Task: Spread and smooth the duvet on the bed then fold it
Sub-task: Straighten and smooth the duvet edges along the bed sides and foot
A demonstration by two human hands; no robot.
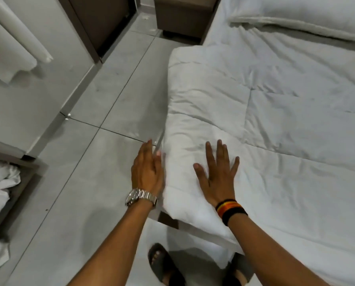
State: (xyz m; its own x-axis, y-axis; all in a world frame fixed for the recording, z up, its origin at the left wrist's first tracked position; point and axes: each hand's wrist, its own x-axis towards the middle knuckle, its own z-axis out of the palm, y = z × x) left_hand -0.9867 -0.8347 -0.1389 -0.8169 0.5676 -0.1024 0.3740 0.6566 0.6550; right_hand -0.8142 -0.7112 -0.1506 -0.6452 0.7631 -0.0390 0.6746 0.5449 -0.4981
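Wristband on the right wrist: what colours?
The wristband is black with red, orange and yellow stripes, seen in the head view.

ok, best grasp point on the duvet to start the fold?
Probably the near corner of the duvet, where it overhangs the bed. Come from the aisle side, pinching the rolled side edge under the left hand. The right hand lies flat on top, offering nothing to pinch.

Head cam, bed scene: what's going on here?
A person is smoothing a white duvet laid over a bed. The right hand lies flat, fingers spread, on top of the duvet near its edge. The left hand, fingers straight, is at the side of that edge where it hangs over the bed. The duvet is spread but wrinkled, and no fold has been made. Pillows lie at the far end.
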